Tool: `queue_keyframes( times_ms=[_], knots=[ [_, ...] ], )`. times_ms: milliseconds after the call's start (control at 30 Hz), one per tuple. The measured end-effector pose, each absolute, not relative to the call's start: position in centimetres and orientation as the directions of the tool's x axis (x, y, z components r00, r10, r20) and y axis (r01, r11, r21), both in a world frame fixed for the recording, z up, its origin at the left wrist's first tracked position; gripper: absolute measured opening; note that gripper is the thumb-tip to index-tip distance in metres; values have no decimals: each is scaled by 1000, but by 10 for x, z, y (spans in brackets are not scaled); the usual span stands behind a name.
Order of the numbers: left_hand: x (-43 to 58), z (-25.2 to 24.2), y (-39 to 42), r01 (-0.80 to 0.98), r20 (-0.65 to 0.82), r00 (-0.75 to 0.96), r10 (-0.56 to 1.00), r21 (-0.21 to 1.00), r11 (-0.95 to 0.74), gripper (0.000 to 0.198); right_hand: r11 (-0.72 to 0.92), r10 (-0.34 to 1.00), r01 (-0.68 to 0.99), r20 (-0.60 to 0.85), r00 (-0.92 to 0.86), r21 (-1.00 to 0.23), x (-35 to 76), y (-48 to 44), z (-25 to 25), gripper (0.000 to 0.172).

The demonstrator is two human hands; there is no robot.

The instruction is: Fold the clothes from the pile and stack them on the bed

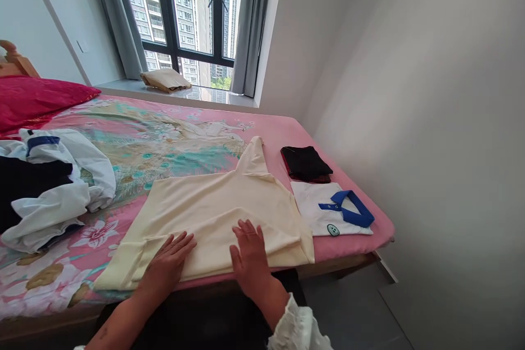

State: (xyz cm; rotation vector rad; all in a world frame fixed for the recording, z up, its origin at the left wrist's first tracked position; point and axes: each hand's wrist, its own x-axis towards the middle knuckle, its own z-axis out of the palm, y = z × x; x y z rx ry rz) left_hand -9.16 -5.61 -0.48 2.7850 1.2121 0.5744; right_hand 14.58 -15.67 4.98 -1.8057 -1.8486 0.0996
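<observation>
A cream shirt [213,208] lies spread flat on the pink flowered bed sheet [164,136], one sleeve reaching toward the window. My left hand [170,260] rests flat on its near edge, fingers stretched out. My right hand [248,254] lies flat beside it on the same shirt, fingers spread. Neither hand holds anything.
A folded white polo with a blue collar [334,210] and a folded black garment [305,164] lie at the bed's right end. A heap of white and dark clothes [49,186] sits at left. A red pillow [33,98] and a tan bundle [166,79] on the windowsill lie beyond.
</observation>
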Motion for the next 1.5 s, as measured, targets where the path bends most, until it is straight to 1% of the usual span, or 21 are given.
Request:
queue_keyframes(
  times_ms=[100, 167, 200, 267, 333, 433, 500, 533, 600, 667, 733, 767, 833, 900, 1000, 1100, 1200, 1267, 1333, 1400, 1500],
  knots=[
    [-74, -2, -57, 782, 172, 590, 789, 120, -612, 46, 237, 956, 897, 253, -148, -374, 110, -120, 33, 56],
    [-70, -3, -58, 834, 113, 536, 837, 79, -545, 54, 255, 962, 898, 187, -199, -357, 111, -105, 17, 62],
    [-70, -5, -58, 850, 95, 516, 851, 64, -523, 57, 231, 970, 907, 150, -189, -351, 120, -101, 9, 63],
    [-71, -8, -59, 858, 75, 508, 858, 46, -512, 60, 115, 992, 937, 86, -92, -331, 154, -100, -3, 66],
    [-74, -11, -59, 858, 69, 509, 858, 36, -512, 61, -58, 997, 954, 38, 72, -296, 200, -108, -8, 65],
    [-74, -8, -58, 872, 45, 486, 873, 42, -487, 61, -287, 956, 931, -8, 293, -223, 259, -125, -3, 60],
    [-65, 1, -56, 879, 38, 472, 881, 60, -473, 58, -330, 940, 924, 27, 341, -195, 273, -134, 5, 58],
    [-56, 6, -55, 868, 53, 489, 871, 77, -491, 55, -313, 941, 929, 66, 331, -196, 270, -137, 9, 58],
    [-31, 18, -52, 792, 119, 587, 801, 123, -599, 48, -215, 954, 951, 160, 253, -221, 249, -140, 17, 57],
    [2, 26, -46, 644, 191, 722, 665, 164, -747, 46, -77, 965, 964, 224, 136, -255, 216, -138, 20, 57],
    [36, 28, -38, 528, 205, 802, 560, 194, -827, 47, 4, 974, 957, 219, 62, -290, 190, -136, 16, 57],
    [51, 26, -34, 514, 176, 817, 549, 209, -832, 47, 7, 979, 952, 197, 57, -307, 183, -136, 11, 58],
    [71, 16, -25, 558, 82, 804, 589, 235, -796, 48, -56, 984, 944, 145, 109, -326, 188, -142, -3, 63],
    [79, 3, -18, 615, 17, 770, 638, 244, -750, 53, -185, 967, 930, 111, 230, -317, 212, -155, -20, 71],
    [76, -13, -12, 628, 44, 755, 655, 242, -740, 56, -380, 905, 886, 91, 415, -264, 257, -187, -40, 79],
    [71, -19, -12, 615, 88, 758, 646, 234, -753, 56, -471, 858, 847, 93, 505, -247, 284, -216, -46, 76],
    [71, -19, -12, 606, 112, 761, 638, 228, -762, 55, -474, 811, 831, 225, 541, -290, 289, -228, -40, 60],
    [71, -17, -12, 605, 119, 761, 638, 226, -763, 55, -408, 797, 859, 338, 501, -311, 288, -227, -34, 50],
    [71, -16, -12, 607, 117, 760, 639, 225, -763, 55, -332, 808, 893, 396, 435, -304, 289, -220, -27, 48],
    [71, -15, -12, 610, 107, 759, 642, 228, -759, 56, -309, 826, 904, 388, 408, -294, 293, -211, -21, 47],
    [70, -15, -12, 608, 97, 762, 640, 235, -759, 56, -310, 860, 895, 308, 408, -319, 303, -197, -12, 44]
  ],
)
